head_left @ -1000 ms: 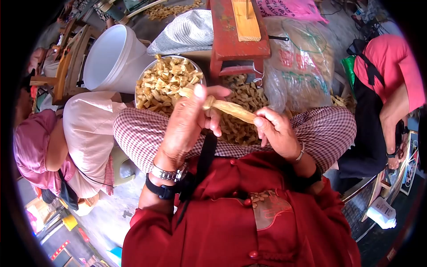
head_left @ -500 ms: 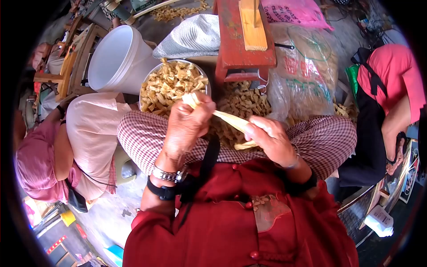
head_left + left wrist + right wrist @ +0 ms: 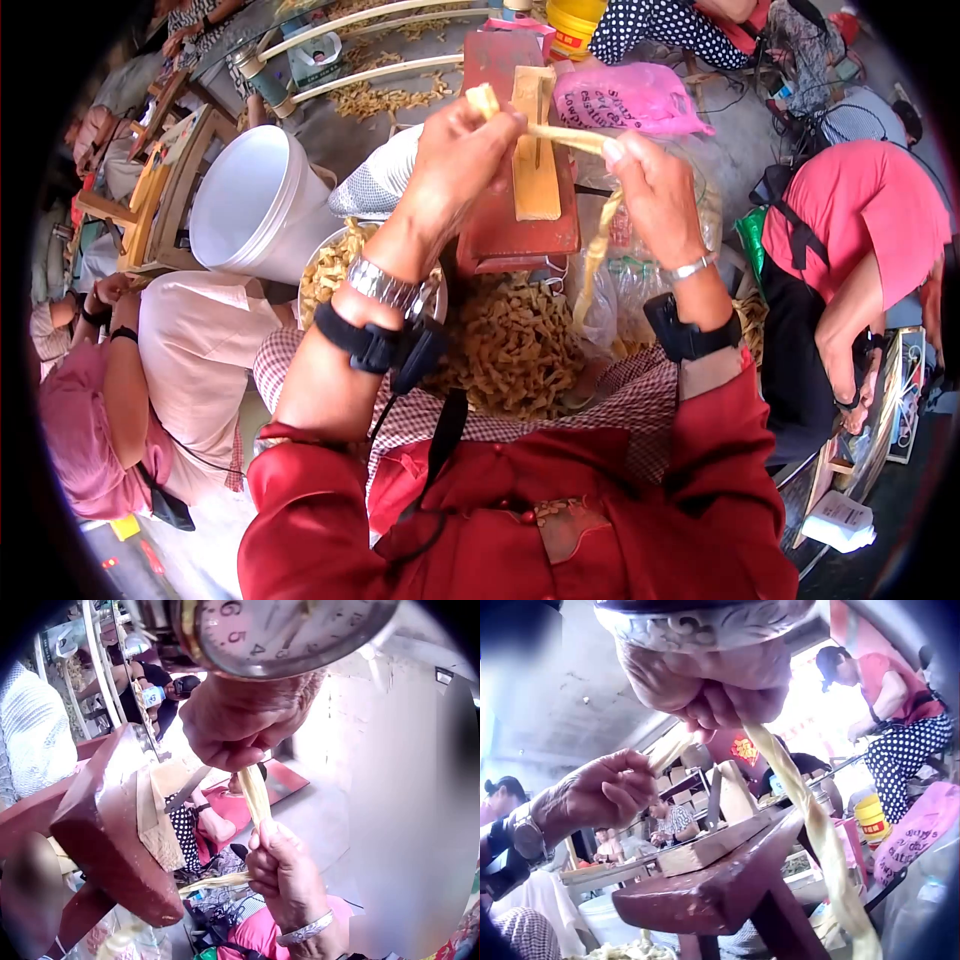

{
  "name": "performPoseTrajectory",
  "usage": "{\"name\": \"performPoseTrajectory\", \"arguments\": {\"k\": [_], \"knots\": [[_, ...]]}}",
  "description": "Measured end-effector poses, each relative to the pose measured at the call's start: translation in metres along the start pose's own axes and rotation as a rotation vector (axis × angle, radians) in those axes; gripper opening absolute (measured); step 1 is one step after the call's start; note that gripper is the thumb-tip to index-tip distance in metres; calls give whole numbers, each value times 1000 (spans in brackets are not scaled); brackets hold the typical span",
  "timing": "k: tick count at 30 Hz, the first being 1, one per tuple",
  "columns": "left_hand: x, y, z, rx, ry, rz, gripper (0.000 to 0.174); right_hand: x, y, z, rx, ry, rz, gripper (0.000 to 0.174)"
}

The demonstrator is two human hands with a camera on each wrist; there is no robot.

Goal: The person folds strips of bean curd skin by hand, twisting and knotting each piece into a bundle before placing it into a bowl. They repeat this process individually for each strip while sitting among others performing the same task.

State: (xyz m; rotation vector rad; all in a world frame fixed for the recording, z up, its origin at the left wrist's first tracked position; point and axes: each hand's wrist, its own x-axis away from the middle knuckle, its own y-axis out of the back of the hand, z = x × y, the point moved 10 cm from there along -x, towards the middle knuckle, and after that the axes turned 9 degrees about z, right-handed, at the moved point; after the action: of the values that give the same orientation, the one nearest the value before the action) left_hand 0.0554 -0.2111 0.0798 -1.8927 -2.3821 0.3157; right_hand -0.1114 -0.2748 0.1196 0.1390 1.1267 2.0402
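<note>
A long pale yellow strip is stretched between both hands above a red bench. My left hand grips one end, with a short knobby piece sticking up past its fingers. My right hand pinches the strip farther along, and its loose tail hangs below that hand. Just behind the stretched part, a wooden block lies on the bench with a thin upright blade on it. In the left wrist view the strip runs taut between the two hands.
Below the bench lies a heap of yellow pieces, beside a round basin of similar pieces. A white bucket stands at left, a pink bag beyond the bench. Seated people are on both sides.
Both hands have moved up and forward from over the lap to the block on the bench, carrying the strip. The head view has shifted, showing more of the floor beyond.
</note>
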Motion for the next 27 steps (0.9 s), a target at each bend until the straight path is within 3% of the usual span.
{"name": "performPoseTrajectory", "arguments": {"k": [4,5,6,8,10,12,14,16,19,20,22,23,24,25,26,27], "knots": [[-40,15,33,-207,-51,-51,10,-12,-26,-36,225,2,-49,23],[-38,22,48,-344,92,-82,14,-8,-44,-49,244,-20,-19,22],[-36,27,46,-400,84,-109,15,-7,-55,-57,264,-41,6,21],[-21,44,49,-508,84,-163,16,18,-58,-60,64,-91,27,18],[13,31,38,-357,168,-8,23,51,-58,-57,-182,-185,42,17],[57,11,28,-400,256,93,32,79,-59,-22,-417,-92,2,15],[95,-6,38,-361,286,209,28,100,-60,23,-461,-69,50,13],[130,-5,69,-270,359,223,31,119,-69,64,-483,99,39,14],[164,2,118,-310,318,234,35,145,-99,113,-476,320,116,20],[184,0,133,-160,447,180,39,153,-109,126,-506,378,124,21],[202,-30,148,295,661,253,38,168,-119,151,-609,488,134,17],[219,-37,151,395,834,232,40,174,-131,160,-604,489,241,17],[217,-34,146,424,808,177,43,179,-141,167,-598,486,347,18],[214,-30,144,452,781,124,47,184,-132,179,-679,598,295,19],[210,-25,142,478,752,70,51,188,-133,182,-714,585,369,19],[203,-18,146,687,710,82,53,191,-134,181,-751,555,400,18]]}}
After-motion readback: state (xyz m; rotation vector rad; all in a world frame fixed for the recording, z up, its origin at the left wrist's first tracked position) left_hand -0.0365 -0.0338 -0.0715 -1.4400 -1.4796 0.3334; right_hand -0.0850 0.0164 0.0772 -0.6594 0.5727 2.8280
